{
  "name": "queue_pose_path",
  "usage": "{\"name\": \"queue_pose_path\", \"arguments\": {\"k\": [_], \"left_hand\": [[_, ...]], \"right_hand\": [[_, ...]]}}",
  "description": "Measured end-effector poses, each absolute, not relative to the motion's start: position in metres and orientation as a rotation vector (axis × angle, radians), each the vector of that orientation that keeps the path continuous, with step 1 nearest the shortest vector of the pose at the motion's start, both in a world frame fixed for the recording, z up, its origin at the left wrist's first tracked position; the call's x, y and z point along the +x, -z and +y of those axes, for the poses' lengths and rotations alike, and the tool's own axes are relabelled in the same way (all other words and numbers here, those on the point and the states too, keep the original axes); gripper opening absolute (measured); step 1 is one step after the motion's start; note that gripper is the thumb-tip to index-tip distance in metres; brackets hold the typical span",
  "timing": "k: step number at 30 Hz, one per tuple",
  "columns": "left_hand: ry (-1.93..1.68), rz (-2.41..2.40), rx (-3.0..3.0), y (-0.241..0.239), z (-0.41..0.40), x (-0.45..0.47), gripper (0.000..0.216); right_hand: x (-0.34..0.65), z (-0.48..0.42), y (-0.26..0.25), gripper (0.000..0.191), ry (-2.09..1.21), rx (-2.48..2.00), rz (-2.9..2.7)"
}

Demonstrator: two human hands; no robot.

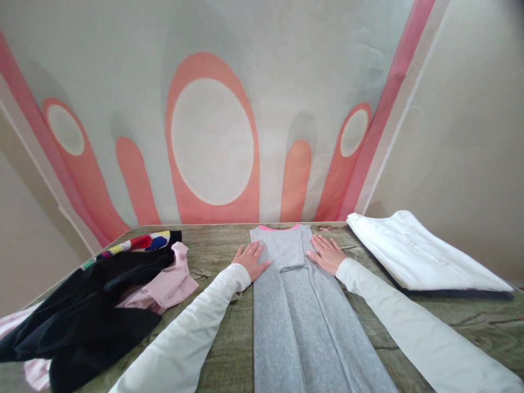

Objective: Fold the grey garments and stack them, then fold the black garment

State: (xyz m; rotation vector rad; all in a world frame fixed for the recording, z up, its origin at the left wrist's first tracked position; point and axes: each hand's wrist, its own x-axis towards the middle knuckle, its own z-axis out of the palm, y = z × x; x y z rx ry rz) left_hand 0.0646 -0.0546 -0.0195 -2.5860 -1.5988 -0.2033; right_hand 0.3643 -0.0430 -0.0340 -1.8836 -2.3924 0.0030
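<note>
A grey garment (298, 322) with a pink neckline edge lies lengthwise on the table, its sides folded inward into a long narrow strip. The neckline points to the far edge, and the near end runs out of the bottom of the view. My left hand (250, 260) rests flat at the garment's left side, fingers spread, fingertips on or beside the cloth. Across from it, my right hand (327, 254) lies palm down with fingers apart, its fingertips touching the right edge near the top. Neither hand grips the fabric.
The wood-patterned table (227, 338) ends at a wall with a pink and white backdrop (213, 213). On the left lies a loose heap of black clothing (98, 305) and pink clothing (172, 286). A stack of folded white garments (417, 254) sits on the right, with dark cloth beneath.
</note>
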Motion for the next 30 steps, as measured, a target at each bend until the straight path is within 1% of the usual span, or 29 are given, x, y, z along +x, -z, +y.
{"name": "queue_pose_path", "arguments": {"k": [5, 9, 15, 20, 23, 30], "left_hand": [[0.255, -1.604, -2.567, 0.013, -0.043, 0.066, 0.062], [0.241, -1.626, -2.569, 0.013, -0.021, 0.066, 0.059], [0.183, -1.767, -2.513, 0.017, 0.002, 0.055, 0.063], [0.172, -1.818, -2.439, 0.017, 0.0, 0.052, 0.067], [0.17, -1.741, -2.46, 0.014, -0.012, 0.059, 0.061], [0.231, -1.322, -2.786, 0.008, -0.055, 0.098, 0.051]], "right_hand": [[0.355, -0.046, 0.027, 0.065, 0.068, -1.729, -2.386], [0.347, -0.051, 0.023, 0.062, 0.0, -1.595, -2.487], [0.345, -0.053, 0.024, 0.063, -0.069, -1.606, -2.515], [0.345, -0.053, 0.024, 0.062, -0.07, -1.61, -2.507], [0.345, -0.053, 0.024, 0.061, -0.074, -1.604, -2.502], [0.347, -0.055, 0.023, 0.054, -0.029, -1.501, -2.412]]}}
